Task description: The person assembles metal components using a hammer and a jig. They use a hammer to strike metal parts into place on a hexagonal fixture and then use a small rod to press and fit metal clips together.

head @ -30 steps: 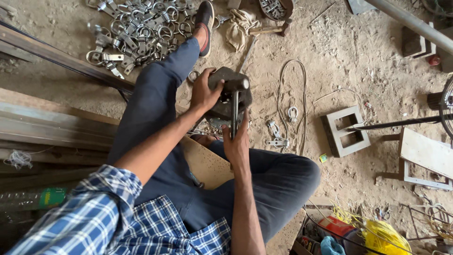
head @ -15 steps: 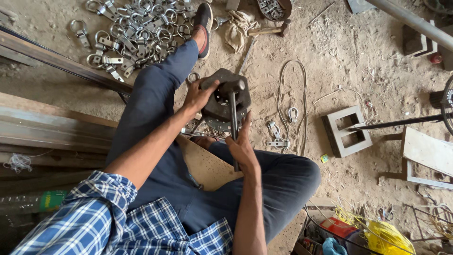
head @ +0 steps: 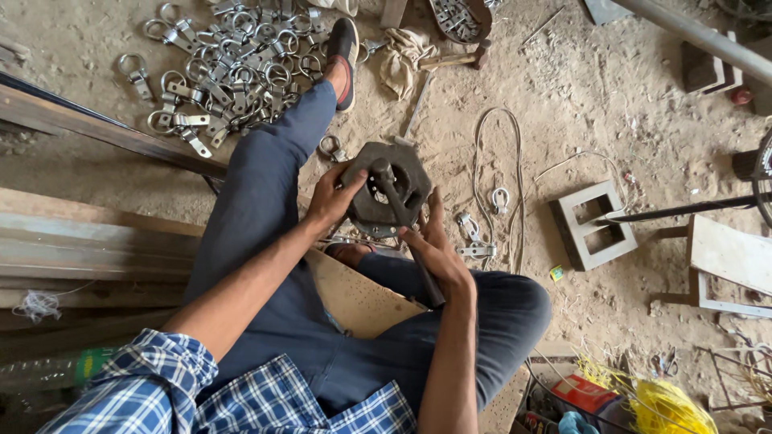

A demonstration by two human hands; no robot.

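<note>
We brace the dark six-sided metal tool (head: pixel 386 189) on the floor between our legs. Left hand (head: pixel 331 197) clasps its rim to steady it; right hand (head: pixel 434 245) wraps the long handle (head: pixel 406 233), for leverage. Metal clamps (head: pixel 233 68) lie well apart.

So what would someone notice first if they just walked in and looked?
Probably the dark, heavy metal tool in the middle, gripped by the left hand at its rim while the right hand holds the long handle sticking out of it. Next, the big shiny pile of metal ring clamps on the sandy floor at the top left, beside the person's shoe.
</note>
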